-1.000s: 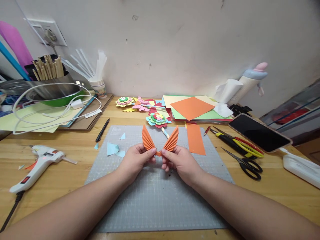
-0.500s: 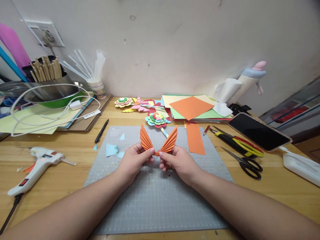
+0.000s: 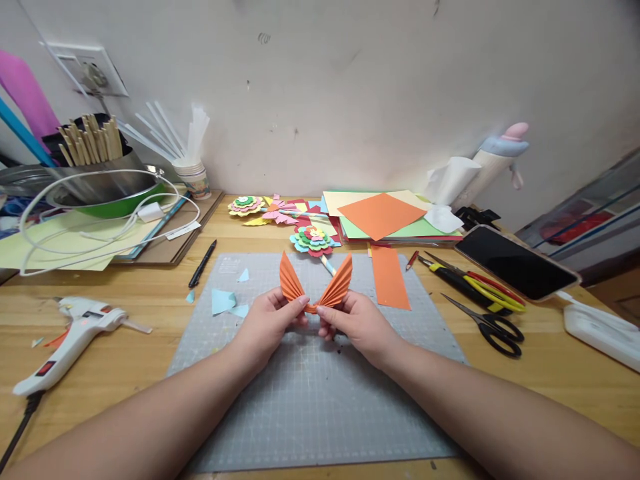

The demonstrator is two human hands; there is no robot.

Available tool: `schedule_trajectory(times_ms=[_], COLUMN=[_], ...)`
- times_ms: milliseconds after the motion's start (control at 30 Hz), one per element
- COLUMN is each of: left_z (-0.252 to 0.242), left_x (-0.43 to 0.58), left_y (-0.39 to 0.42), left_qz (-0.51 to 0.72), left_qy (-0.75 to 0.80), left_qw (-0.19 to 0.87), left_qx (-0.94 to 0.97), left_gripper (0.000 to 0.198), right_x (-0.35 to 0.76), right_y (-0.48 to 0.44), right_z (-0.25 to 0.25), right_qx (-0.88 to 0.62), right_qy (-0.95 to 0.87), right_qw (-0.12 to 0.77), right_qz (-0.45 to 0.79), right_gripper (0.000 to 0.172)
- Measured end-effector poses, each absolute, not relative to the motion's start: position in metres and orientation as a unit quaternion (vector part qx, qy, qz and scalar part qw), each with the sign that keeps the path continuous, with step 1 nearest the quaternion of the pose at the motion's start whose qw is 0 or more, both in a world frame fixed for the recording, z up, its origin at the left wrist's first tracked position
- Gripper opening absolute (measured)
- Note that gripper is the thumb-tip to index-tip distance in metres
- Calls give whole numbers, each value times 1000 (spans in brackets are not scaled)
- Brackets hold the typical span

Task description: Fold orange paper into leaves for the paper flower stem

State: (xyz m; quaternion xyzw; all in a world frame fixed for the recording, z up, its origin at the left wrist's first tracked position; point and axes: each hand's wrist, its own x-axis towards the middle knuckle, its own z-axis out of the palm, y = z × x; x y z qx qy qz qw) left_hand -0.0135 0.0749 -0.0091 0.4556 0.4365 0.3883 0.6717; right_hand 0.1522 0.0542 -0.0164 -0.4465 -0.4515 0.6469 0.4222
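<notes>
Between my two hands is a pleated orange paper piece [image 3: 337, 283], folded like a fan and bent at its middle so both ends stand up as pointed wings. My left hand [image 3: 273, 320] is closed on its left half, with the thumb near the central fold. On the other half my right hand [image 3: 361, 325] pinches close to that same fold. Both hands are above the grey cutting mat [image 3: 310, 413]. Behind them lies a layered paper flower [image 3: 315, 240] on a striped stem. An orange paper strip [image 3: 391, 279] rests to the right.
Black scissors [image 3: 495, 333], yellow-handled pliers [image 3: 463, 287] and a phone [image 3: 517, 261] lie on the right. A white glue gun [image 3: 75, 340] and a black pen [image 3: 203, 263] are on the left. Light blue scraps [image 3: 223, 301] dot the mat. Coloured paper sheets [image 3: 350, 228] are stacked by the wall.
Almost nothing differs. Both hands keep their grip on the pleated orange paper, whose wings have tipped slightly; the whole view has shifted a little.
</notes>
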Motion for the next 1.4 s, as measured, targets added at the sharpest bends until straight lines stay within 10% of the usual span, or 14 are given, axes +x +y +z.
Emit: schedule_trajectory(times_ms=[1400], left_z=[-4], left_x=[-12], left_y=[73], left_qz=[389], left_qy=[470], left_qw=[628], left_qx=[483], left_gripper=[29], right_x=[156], right_y=[59], right_z=[-18], right_qx=[-435], right_qy=[-379], right_qw=[444], right_qz=[685], right_gripper=[30])
